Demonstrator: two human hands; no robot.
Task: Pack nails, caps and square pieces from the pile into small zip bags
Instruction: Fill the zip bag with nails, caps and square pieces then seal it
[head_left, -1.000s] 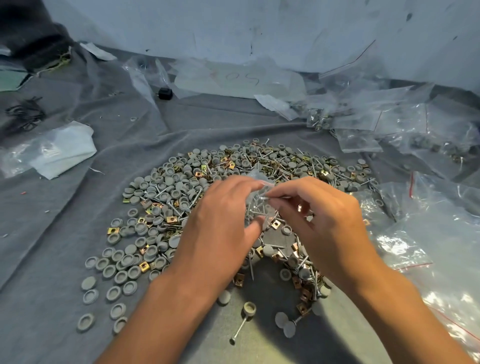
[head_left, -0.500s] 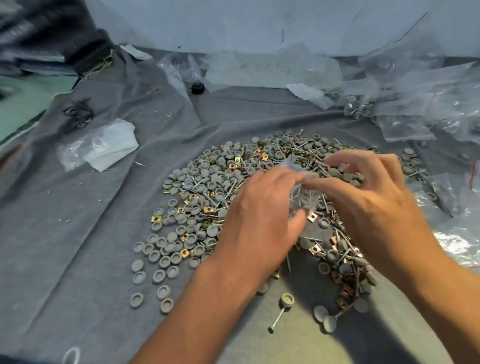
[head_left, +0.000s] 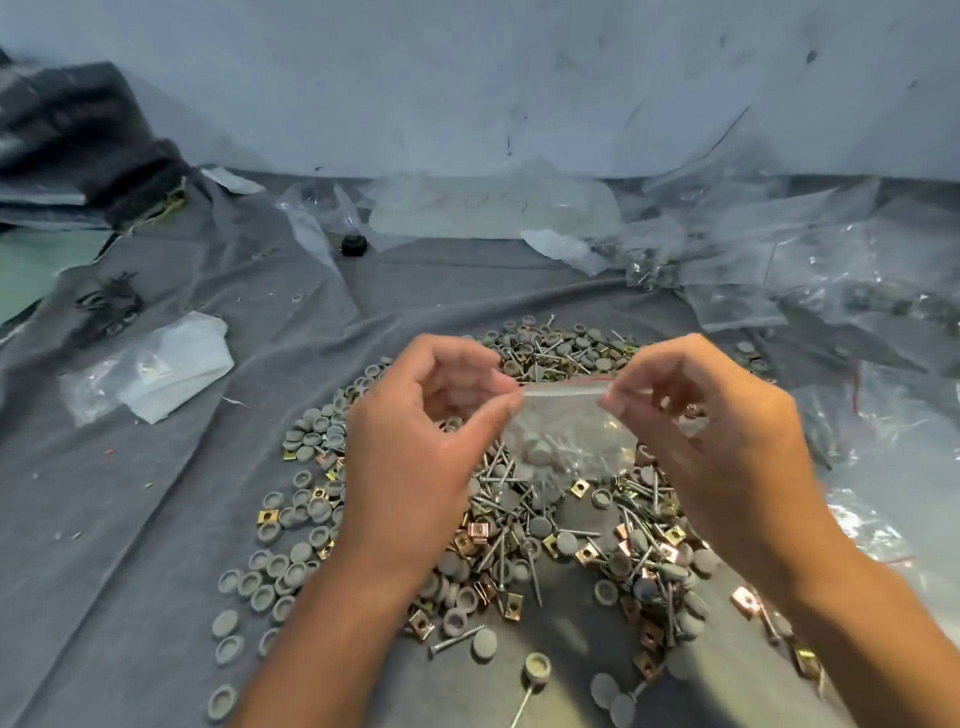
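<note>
A: Now, zip bag is held up over the middle of the pile, caps + nails visible inside. Why raised?

B: Prob. to run the seal. L hand pinches one end of the zip strip, thumb + forefinger; R hand pinches the other end, strip taut between them.

A: Contents?

B: They hang low, clear of the strip. Loose caps reach twd the grey cloth's near-left edge; more clear bags lie at the far-right corner.
</note>
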